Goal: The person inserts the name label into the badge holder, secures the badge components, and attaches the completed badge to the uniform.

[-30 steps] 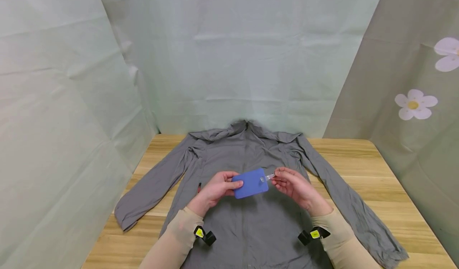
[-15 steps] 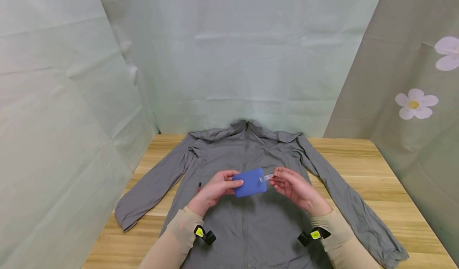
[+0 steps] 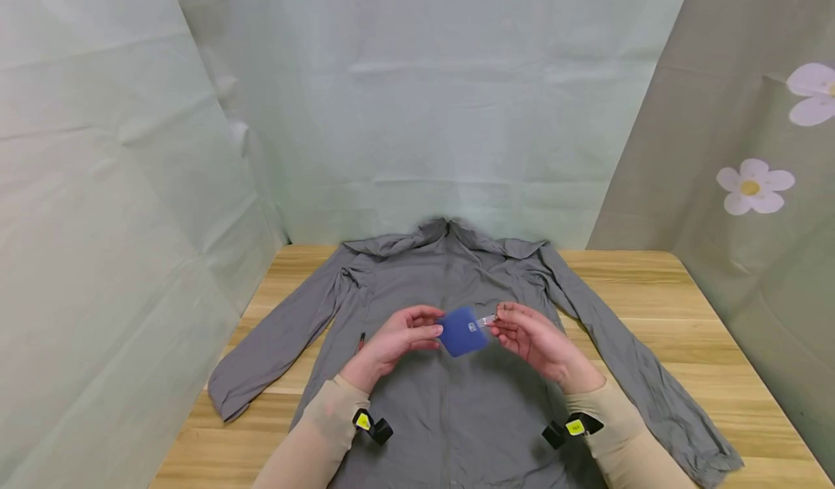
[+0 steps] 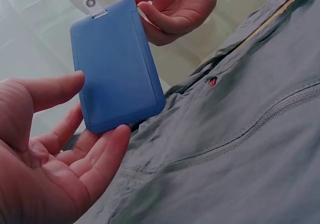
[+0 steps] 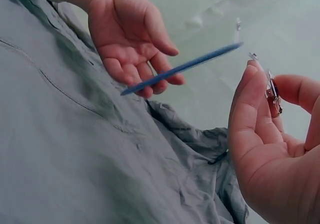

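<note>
A blue badge holder (image 3: 463,332) hangs in the air over the chest of a grey jacket (image 3: 450,416). My right hand (image 3: 538,340) pinches the metal clip (image 5: 272,94) between thumb and fingers, and a clear strap (image 3: 485,321) runs from there to the slotted end of the holder. My left hand (image 3: 399,338) is at the holder's other end with its fingers loosely spread. In the right wrist view the left thumb stands apart from the holder's face, while the fingertips lie close behind its lower edge. The left wrist view shows the holder's smooth, flat blue side.
The jacket lies spread on a wooden table (image 3: 626,293), collar at the far edge and sleeves out to both sides. A small red tab (image 4: 213,82) shows on its front. Pale cloth walls (image 3: 424,112) close in the back and sides.
My left fingers have loosened from the blue badge holder. The holder has turned and shifted slightly right, with its near corner dipping. My right hand keeps its pinch and has barely moved.
</note>
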Available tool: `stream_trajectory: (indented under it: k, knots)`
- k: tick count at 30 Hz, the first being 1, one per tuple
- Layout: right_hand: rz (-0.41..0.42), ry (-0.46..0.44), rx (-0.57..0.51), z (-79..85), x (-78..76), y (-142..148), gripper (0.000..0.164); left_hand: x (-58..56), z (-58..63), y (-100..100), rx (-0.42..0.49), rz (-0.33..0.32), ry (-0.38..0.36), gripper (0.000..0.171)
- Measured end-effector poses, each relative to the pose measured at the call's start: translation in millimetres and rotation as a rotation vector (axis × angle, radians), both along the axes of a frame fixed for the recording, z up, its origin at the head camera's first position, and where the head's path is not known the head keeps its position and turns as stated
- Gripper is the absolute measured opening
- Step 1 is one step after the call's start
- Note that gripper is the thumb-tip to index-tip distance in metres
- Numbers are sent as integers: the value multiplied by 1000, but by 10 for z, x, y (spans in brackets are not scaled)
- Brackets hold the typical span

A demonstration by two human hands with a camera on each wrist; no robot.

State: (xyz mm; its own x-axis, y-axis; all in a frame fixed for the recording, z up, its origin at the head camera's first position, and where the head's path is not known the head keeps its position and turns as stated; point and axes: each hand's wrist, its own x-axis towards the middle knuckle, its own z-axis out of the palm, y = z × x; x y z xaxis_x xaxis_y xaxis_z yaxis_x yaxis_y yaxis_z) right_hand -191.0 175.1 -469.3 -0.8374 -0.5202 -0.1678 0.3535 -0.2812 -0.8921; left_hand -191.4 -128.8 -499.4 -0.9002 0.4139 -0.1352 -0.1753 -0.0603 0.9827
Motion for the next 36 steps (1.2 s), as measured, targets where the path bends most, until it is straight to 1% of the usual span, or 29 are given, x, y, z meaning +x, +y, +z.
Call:
stream_trajectory:
  k: [4,9,14,21,25,29,33,36]
  knots:
    - [-5,-3,12,34,9,-9,6,-9,-7,9,-17,12,8,43]
    - [0,-6,14,67,21,-22,5,-9,2,19,-38,25,7,44]
    - [7,-5,12,85,25,-37,5,-7,4,18,-44,16,29,45]
    - [24,5,2,97,26,-41,6,-20,1,29,-76,3,68,49]
    - [45,12,-19,98,26,-44,9,-19,15,45,-75,5,106,48]
    - [45,10,-18,103,28,-49,9,-12,55,74,-68,-7,185,45]
    - [52,14,-5,109,29,-55,7,-8,116,114,-63,-32,257,40]
    - [70,27,5,112,26,-59,7,-6,165,139,-49,-64,268,39]
